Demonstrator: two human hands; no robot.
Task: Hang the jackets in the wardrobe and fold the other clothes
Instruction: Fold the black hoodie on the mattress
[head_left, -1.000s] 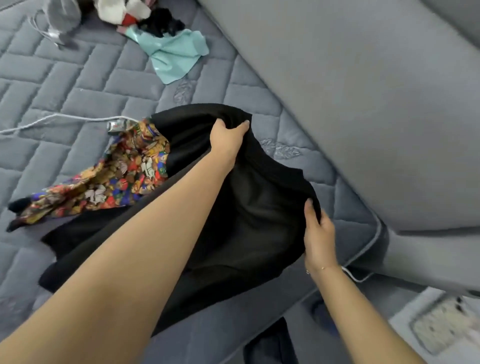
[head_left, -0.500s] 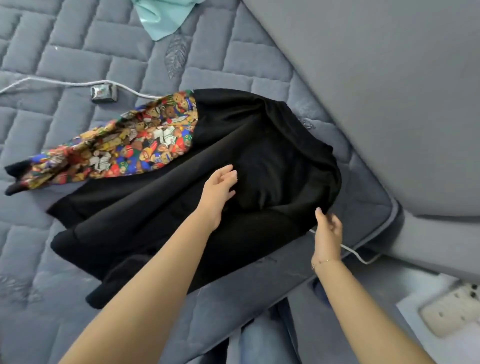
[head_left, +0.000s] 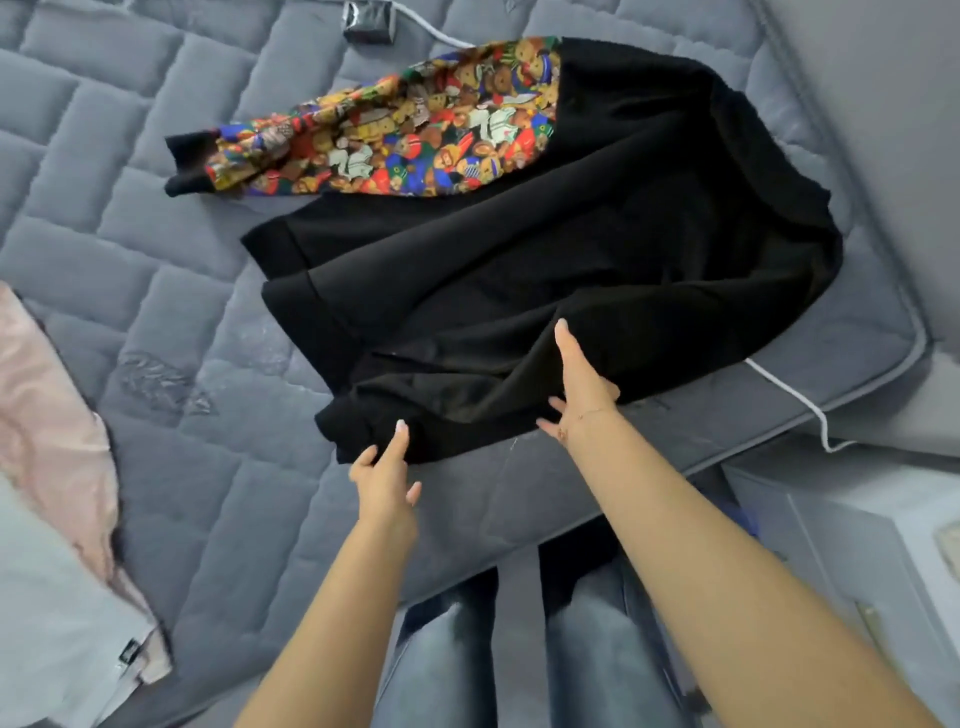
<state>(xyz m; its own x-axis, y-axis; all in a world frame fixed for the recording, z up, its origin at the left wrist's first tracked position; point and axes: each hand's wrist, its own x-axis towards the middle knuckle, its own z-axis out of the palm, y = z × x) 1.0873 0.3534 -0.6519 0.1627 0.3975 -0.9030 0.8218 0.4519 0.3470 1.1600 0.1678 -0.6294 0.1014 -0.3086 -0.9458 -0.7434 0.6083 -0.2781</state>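
Left hand fingers extended, touching near hem of black sweatshirt with bear-print sleeve; right hand flat, pressing it. Garment spread on grey quilted mattress. Risk: bunched lower sleeve gives uneven fold

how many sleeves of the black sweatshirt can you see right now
2: the teddy-bear print sleeve stretched across the mattress at the far side, and a black sleeve at the near edge, its end under the left hand.
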